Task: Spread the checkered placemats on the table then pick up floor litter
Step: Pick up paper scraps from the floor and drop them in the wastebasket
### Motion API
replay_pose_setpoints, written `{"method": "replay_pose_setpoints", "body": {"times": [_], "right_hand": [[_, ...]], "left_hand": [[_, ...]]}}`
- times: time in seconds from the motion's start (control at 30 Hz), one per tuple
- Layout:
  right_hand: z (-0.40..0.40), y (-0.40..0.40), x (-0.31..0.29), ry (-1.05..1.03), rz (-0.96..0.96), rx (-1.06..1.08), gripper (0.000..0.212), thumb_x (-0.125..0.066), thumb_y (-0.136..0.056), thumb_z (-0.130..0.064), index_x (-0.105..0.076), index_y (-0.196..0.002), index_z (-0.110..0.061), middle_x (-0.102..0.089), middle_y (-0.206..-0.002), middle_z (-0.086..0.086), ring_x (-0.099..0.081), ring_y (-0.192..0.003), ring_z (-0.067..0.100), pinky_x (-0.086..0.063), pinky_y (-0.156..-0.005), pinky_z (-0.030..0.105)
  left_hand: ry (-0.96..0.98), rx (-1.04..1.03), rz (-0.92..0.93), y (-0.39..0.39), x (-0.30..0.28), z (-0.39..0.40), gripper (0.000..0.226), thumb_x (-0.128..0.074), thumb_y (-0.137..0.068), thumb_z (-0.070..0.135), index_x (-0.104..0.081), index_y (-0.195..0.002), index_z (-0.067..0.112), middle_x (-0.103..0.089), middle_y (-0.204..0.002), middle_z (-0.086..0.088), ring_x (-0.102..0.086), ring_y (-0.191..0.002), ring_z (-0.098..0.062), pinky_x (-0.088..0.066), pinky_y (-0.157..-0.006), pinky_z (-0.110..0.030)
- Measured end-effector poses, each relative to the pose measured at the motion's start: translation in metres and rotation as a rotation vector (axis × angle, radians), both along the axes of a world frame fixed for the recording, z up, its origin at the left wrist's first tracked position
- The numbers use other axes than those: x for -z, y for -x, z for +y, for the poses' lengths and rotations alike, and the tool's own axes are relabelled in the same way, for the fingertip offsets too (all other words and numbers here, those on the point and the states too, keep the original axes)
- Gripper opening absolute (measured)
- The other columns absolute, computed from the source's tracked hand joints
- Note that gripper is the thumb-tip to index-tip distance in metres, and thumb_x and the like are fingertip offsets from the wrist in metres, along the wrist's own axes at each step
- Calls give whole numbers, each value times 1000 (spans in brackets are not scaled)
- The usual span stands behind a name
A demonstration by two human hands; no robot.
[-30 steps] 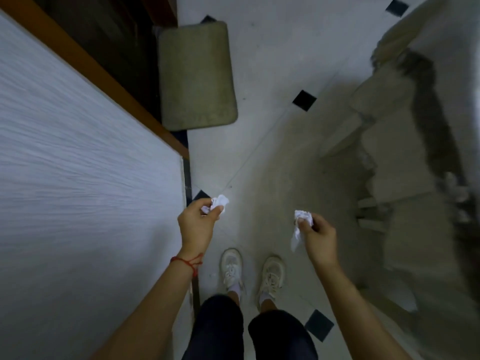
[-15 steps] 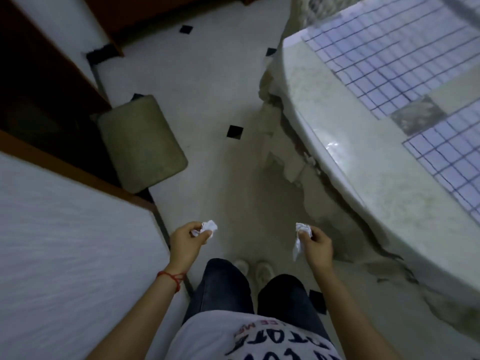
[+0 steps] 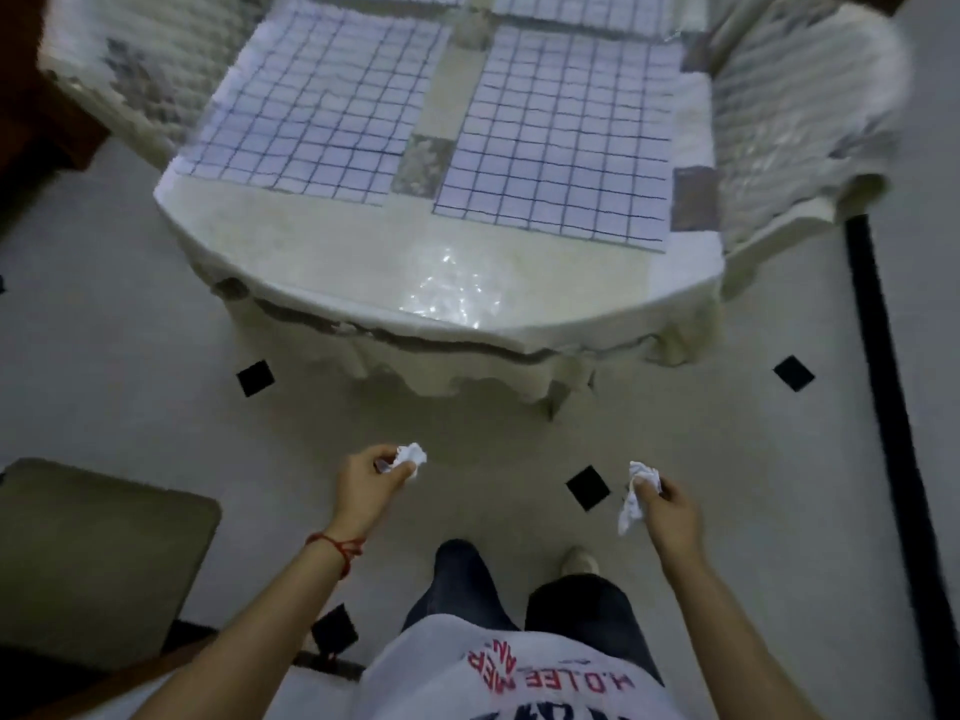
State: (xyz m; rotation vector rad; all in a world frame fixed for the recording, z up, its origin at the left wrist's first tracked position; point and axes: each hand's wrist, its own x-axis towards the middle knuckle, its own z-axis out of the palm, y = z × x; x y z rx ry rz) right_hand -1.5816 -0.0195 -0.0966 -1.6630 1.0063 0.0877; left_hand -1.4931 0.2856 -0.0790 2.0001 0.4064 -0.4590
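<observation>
Your left hand (image 3: 370, 483) pinches a crumpled tissue (image 3: 412, 454); right hand (image 3: 667, 509) grips another paper scrap (image 3: 635, 498), both clear of the floor; checkered placemats (image 3: 558, 132) already lie flat on the surface (image 3: 322, 252), so you're probably bin-bound.

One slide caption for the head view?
Both hands hold crumpled paper before the placemat-covered table.

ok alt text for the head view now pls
A person's left hand and right hand each pinch a crumpled white paper scrap above a pale tiled floor. Ahead, checkered placemats lie flat on the table.
</observation>
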Motion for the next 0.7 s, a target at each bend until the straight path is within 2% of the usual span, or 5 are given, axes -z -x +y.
{"method": "replay_pose_setpoints", "body": {"times": [0.13,0.27,0.43,0.57,0.7], "right_hand": [[-64,58,-7,53,2,241,23,-50,-89,-6,-64,-90,13,-67,-84,20,-63,-81,30,-50,-77,41],[-125,112,-12,89,3,419,14,-51,-88,-5,-65,-90,0,-62,-82,16,-56,-77,29,-47,-67,26],[-208,170,-11,90,69,584,16,-53,-87,-5,-59,-74,1,-58,-72,15,-51,-68,26,-38,-69,29],[-260,190,-10,75,106,671,18,-52,-88,-5,-63,-79,7,-58,-73,13,-53,-73,27,-41,-71,32],[-309,171,-10,61,85,694,18,-52,-88,-4,-65,-89,8,-60,-78,12,-54,-76,26,-46,-80,38]], "left_hand": [[53,260,-8,0,-5,-95,8,-74,-72,24,-69,-67,23,-67,-78,3,-62,-80,-24,-53,-77,-47],[55,436,-37,15,-8,-197,9,-71,-67,32,-63,-65,30,-65,-74,-6,-57,-69,-20,-52,-69,-42],[105,489,-19,36,-17,-315,19,-65,-58,38,-66,-61,19,-60,-62,1,-50,-58,-10,-40,-56,-21],[82,559,-14,38,-15,-378,15,-70,-76,20,-68,-65,10,-62,-64,-5,-53,-60,-12,-41,-58,-21],[70,564,-8,21,-3,-418,17,-71,-75,19,-68,-62,9,-59,-52,6,-53,-56,-10,-42,-59,-24]]}}
